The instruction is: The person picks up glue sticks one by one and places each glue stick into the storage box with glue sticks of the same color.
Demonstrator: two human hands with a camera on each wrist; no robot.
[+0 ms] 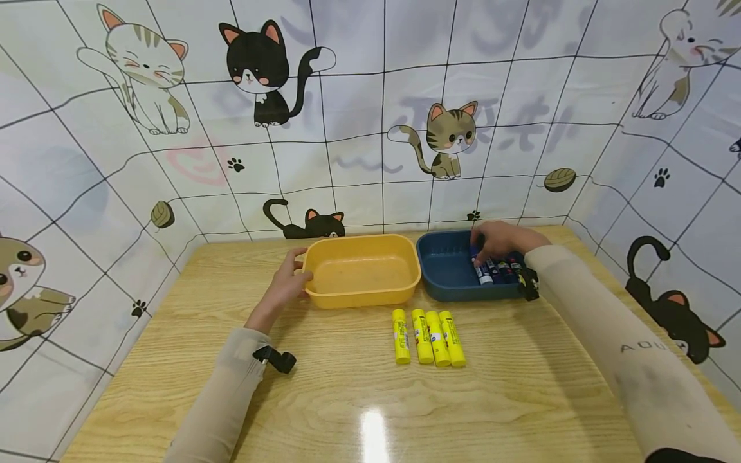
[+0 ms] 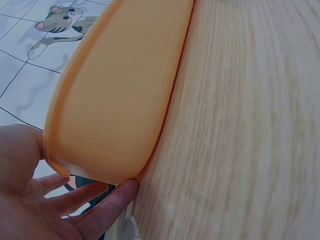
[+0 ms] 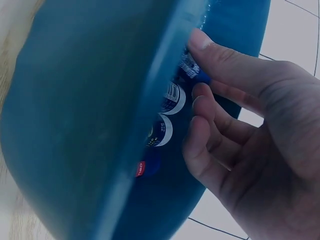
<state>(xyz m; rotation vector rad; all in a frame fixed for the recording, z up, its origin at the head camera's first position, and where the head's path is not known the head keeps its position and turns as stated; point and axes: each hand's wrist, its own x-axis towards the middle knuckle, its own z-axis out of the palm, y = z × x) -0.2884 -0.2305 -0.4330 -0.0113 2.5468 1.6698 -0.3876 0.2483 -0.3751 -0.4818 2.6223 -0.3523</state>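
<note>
In the head view my left hand (image 1: 287, 275) rests at the left end of a yellow plastic basket (image 1: 361, 300). In the left wrist view its fingers (image 2: 107, 205) touch the end wall and rim, fairly straight and spread. My right hand (image 1: 496, 239) reaches into a dark blue basket (image 1: 463, 294) and pinches a blue-and-white glue stick (image 1: 484, 275) between thumb and fingers. Beside that stick lie several dark tubes (image 1: 505, 270) with labels. The right wrist view shows the blue basket's wall (image 3: 85, 120) partly hiding them, one with a red label (image 3: 140, 168).
Several yellow glue sticks (image 1: 438, 339) lie side by side in front of the baskets, one of them (image 1: 401, 337) slightly apart. The wooden table (image 1: 324, 399) backs onto a cloth (image 1: 359, 122) printed with cats and grid lines. The two baskets stand close together.
</note>
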